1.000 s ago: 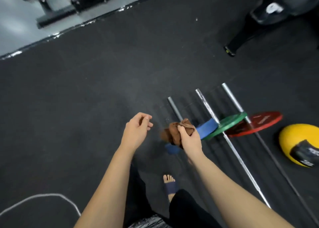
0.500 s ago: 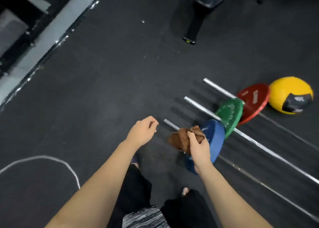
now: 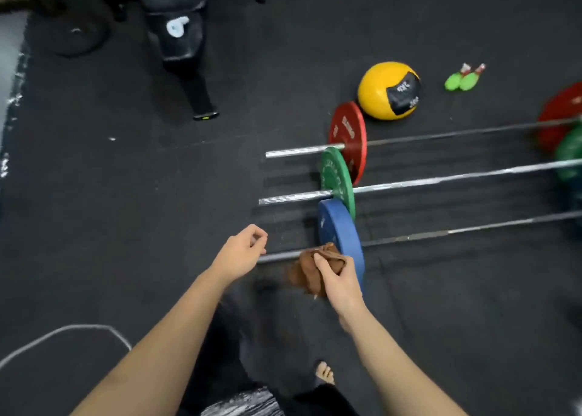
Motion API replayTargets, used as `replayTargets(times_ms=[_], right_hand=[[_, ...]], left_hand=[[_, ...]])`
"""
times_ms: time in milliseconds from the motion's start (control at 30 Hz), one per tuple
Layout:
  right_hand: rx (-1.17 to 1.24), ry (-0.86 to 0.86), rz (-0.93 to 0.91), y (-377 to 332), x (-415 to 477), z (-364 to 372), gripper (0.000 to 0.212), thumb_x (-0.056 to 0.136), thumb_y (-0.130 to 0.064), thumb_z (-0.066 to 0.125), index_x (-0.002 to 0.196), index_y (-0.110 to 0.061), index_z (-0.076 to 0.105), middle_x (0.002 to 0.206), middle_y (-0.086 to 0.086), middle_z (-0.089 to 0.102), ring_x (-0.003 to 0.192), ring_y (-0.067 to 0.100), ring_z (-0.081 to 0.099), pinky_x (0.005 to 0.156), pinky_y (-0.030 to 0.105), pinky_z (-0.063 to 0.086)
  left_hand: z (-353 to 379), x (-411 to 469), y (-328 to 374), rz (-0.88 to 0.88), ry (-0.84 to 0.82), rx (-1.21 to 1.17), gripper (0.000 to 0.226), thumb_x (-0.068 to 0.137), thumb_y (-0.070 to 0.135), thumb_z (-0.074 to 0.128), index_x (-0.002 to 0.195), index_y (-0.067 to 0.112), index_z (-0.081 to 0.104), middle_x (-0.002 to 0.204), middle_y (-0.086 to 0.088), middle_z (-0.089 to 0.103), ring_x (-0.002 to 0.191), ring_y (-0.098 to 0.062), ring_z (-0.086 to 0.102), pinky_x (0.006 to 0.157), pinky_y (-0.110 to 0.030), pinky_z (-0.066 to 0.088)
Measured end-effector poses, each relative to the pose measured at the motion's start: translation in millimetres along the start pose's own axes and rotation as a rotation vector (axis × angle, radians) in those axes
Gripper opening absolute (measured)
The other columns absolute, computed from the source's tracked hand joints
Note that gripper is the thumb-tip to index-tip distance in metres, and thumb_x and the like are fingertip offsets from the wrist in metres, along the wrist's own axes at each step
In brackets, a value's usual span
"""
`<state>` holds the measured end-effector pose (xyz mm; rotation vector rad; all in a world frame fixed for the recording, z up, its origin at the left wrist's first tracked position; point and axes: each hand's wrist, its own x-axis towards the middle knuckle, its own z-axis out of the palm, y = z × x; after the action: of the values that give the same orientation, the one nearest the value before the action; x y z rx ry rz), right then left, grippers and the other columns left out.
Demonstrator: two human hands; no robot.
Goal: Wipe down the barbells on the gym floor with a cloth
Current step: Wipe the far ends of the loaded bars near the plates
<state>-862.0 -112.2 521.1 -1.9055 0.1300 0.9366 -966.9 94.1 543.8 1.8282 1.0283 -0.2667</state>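
Note:
Three barbells lie side by side on the black rubber floor. The nearest carries a blue plate [image 3: 338,229], the middle one a green plate [image 3: 335,179], the far one a red plate [image 3: 348,135]. My right hand [image 3: 341,281] grips a bunched brown cloth [image 3: 310,269] just in front of the blue plate, over the sleeve end [image 3: 275,256] of the nearest bar. My left hand [image 3: 242,251] hovers at that sleeve's tip with fingers loosely curled and nothing in it. The bar shafts [image 3: 472,228] run off to the right.
A yellow medicine ball [image 3: 389,91] sits behind the red plate. Two green pins [image 3: 463,80] lie farther right. A black padded machine leg [image 3: 195,88] stands at the upper left. A white cable [image 3: 63,333] loops at lower left. My bare foot [image 3: 324,373] is below.
The view has swung to the right, so the barbells now lie nearly level across the frame. My hands keep their poses near the blue plate's sleeve, cloth still in the right.

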Motion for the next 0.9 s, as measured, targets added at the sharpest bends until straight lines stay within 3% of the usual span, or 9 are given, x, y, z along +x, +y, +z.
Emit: replayTargets(times_ms=[100,200,300,400,567,667,733,800,900], right_hand=[[0.083,0.09,0.095,10.0,24.7,6.3,0.033,0.089,-0.049,0.074,0.113,-0.031,0.059,0.109,-0.015,0.066,0.103,0.009,0.064,0.095,0.034,0.052],[0.151,0.227,0.159,13.9,58.2,30.9,0.024,0.088,-0.042,0.076,0.105,-0.029,0.063,0.103,-0.014,0.069,0.1,0.01,0.066,0.091,0.037,0.056],[0.233,0.389,0.239,22.9,94.2,67.2,0.021,0.089,-0.037,0.077,0.104,-0.029,0.066,0.102,-0.019,0.068,0.101,0.005,0.064,0.089,0.031,0.05],[0.164,0.485,0.283,36.6,126.0,93.8,0.019,0.089,-0.039,0.076,0.104,-0.032,0.066,0.103,-0.013,0.071,0.103,0.014,0.065,0.087,0.029,0.045],[0.098,0.565,0.319,88.8,180.2,129.3,0.026,0.094,-0.037,0.068,0.119,-0.034,0.06,0.107,-0.009,0.066,0.104,0.014,0.058,0.086,0.026,0.038],[0.083,0.648,0.304,143.0,230.5,137.7,0.036,0.095,-0.036,0.068,0.127,-0.027,0.055,0.115,-0.006,0.066,0.113,0.018,0.06,0.089,0.026,0.038],[0.079,0.663,0.273,176.6,271.1,137.1,0.039,0.093,-0.035,0.071,0.126,-0.023,0.054,0.11,-0.007,0.065,0.114,0.018,0.062,0.086,0.024,0.038],[0.042,0.7,0.24,221.8,300.8,140.7,0.038,0.092,-0.038,0.072,0.123,-0.023,0.056,0.109,-0.008,0.067,0.11,0.016,0.063,0.084,0.024,0.04],[-0.088,0.7,0.065,278.8,351.1,147.1,0.043,0.093,-0.03,0.071,0.133,-0.024,0.055,0.126,-0.001,0.061,0.115,0.016,0.058,0.095,0.029,0.045]], left_hand=[[7.8,52.7,10.5,0.04,-0.101,0.079,0.009,0.104,0.027,0.052,0.107,0.033,0.059,0.087,0.006,0.074,0.089,-0.014,0.07,0.093,-0.038,0.054],[12.0,116.6,10.3,0.093,-0.224,0.193,0.018,0.105,0.03,0.05,0.122,0.03,0.056,0.089,-0.001,0.073,0.092,-0.02,0.069,0.093,-0.04,0.053],[13.9,191.6,-1.7,0.149,-0.335,0.3,0.025,0.106,0.031,0.048,0.13,0.028,0.051,0.091,0.004,0.069,0.096,-0.02,0.065,0.091,-0.037,0.05],[24.2,244.3,-16.5,0.222,-0.382,0.363,0.026,0.106,0.03,0.046,0.131,0.031,0.047,0.094,0.01,0.065,0.096,-0.017,0.061,0.082,-0.033,0.043],[89.3,316.4,-73.1,0.308,-0.436,0.475,0.025,0.106,0.026,0.041,0.13,0.028,0.043,0.097,0.003,0.066,0.092,-0.022,0.062,0.077,-0.037,0.042],[150.5,344.7,-122.7,0.313,-0.483,0.535,0.028,0.107,0.03,0.04,0.134,0.023,0.043,0.119,-0.004,0.065,0.105,-0.029,0.062,0.081,-0.038,0.044],[191.3,361.3,-161.7,0.318,-0.489,0.571,0.033,0.108,0.035,0.038,0.137,0.02,0.045,0.135,-0.006,0.059,0.116,-0.031,0.06,0.088,-0.04,0.045],[230.8,370.9,-205.2,0.309,-0.524,0.667,0.042,0.109,0.041,0.033,0.143,0.018,0.042,0.143,-0.01,0.053,0.123,-0.033,0.057,0.095,-0.044,0.046],[272.0,390.3,-260.8,0.373,-0.461,0.849,0.055,0.109,0.05,0.02,0.157,0.025,0.028,0.145,-0.012,0.053,0.12,-0.036,0.059,0.095,-0.047,0.047]])
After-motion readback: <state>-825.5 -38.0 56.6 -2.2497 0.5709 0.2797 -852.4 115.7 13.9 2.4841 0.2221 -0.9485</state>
